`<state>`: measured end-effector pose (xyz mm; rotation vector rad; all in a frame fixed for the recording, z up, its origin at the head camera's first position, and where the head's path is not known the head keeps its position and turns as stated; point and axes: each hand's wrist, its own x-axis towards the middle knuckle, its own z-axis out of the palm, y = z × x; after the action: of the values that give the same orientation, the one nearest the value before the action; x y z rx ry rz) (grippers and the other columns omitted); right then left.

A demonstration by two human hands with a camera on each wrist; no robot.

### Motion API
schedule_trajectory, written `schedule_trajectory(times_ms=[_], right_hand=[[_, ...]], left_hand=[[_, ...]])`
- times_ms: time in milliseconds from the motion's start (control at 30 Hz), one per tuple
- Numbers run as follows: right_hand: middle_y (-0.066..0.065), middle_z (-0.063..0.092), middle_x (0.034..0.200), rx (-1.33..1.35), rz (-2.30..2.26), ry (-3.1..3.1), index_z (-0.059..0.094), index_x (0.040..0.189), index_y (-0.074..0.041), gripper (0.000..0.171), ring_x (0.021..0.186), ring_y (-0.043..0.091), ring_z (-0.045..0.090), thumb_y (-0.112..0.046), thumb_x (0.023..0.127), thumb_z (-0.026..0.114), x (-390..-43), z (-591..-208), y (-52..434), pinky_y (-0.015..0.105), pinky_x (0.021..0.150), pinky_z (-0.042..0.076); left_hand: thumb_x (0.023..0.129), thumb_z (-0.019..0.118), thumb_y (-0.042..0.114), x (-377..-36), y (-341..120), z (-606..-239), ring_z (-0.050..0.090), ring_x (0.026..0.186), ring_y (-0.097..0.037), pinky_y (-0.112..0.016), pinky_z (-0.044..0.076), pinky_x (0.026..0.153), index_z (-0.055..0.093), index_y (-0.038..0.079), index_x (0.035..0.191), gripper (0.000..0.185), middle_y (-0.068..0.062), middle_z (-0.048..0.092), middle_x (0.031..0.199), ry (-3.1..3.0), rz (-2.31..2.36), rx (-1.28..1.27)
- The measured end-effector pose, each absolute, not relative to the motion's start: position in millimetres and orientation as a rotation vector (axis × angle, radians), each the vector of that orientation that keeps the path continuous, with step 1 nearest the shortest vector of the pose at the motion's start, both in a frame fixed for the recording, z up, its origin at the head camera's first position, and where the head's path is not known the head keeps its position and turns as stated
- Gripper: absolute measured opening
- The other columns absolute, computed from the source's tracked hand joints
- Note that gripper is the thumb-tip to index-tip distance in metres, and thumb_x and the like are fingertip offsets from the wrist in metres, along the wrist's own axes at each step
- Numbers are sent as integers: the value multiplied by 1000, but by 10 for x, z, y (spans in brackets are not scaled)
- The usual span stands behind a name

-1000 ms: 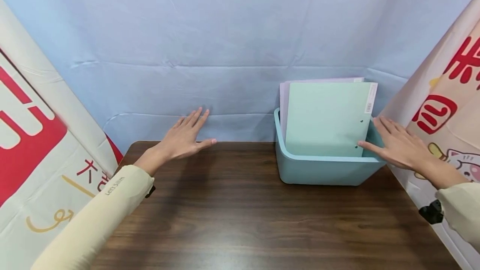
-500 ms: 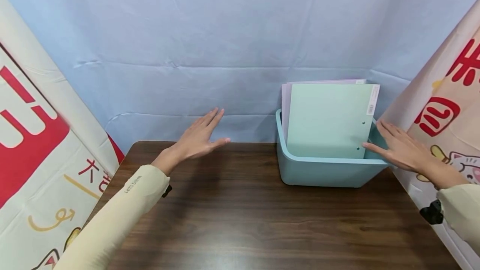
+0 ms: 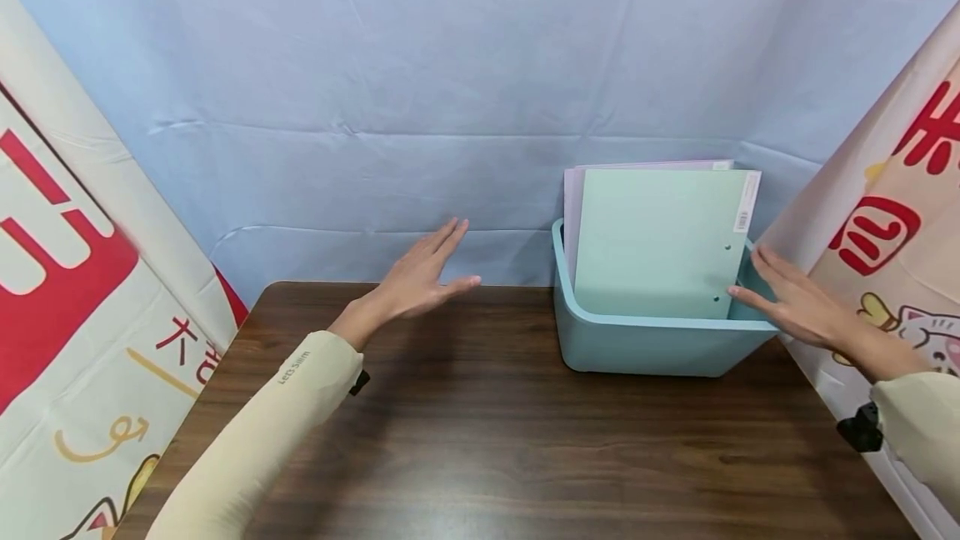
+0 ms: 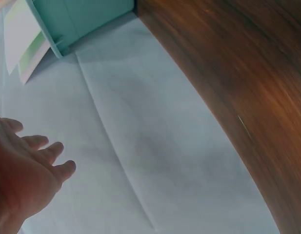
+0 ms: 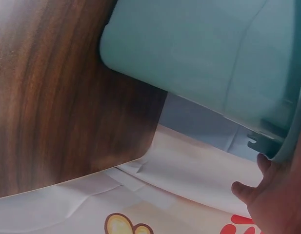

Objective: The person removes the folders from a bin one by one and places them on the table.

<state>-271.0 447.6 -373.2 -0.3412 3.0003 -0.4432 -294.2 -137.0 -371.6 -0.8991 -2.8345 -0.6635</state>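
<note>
A person in cream sleeves reaches both arms out over a dark wooden surface (image 3: 480,440). At the far right of it stands a pale teal bin (image 3: 645,344), and a mint green folder (image 3: 656,244) stands upright inside, with a lilac folder (image 3: 572,207) just behind it against the bin's far wall. The right hand (image 3: 798,302) lies against the bin's right rim with fingers straight and spread, gripping nothing; its thumb tip touches the lower right corner of the mint green folder. The left hand (image 3: 420,277) hovers above the far edge of the surface, left of the bin and apart from it, palm turned inward, fingers straight and relaxed, holding nothing. A pale blue cloth (image 3: 450,90) hangs behind the surface as a backdrop. White banners with red characters (image 3: 67,273) lean in at the left and right sides.
</note>
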Motion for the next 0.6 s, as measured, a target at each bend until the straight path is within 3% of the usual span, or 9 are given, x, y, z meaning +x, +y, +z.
schedule_trajectory(times_ms=[300,600], right_hand=[[31,-15,171,-320,-477,3017,-7,165,5,92,157,57,-7,-52,111,41,-2674,-3765,4480,82,116,4],[29,-13,172,-284,-514,3013,-6,166,0,91,156,58,-4,-55,110,41,-2674,-3778,4466,85,114,7]], left_hand=[[96,38,86,-2995,-1124,-3671,14,164,-31,-62,17,128,-4,38,170,97,-4,4,180,-2797,-819,-1001],[96,46,83,-3023,-912,-3687,7,164,-24,-62,18,128,-2,41,170,98,8,-1,179,-2755,-987,-1061]])
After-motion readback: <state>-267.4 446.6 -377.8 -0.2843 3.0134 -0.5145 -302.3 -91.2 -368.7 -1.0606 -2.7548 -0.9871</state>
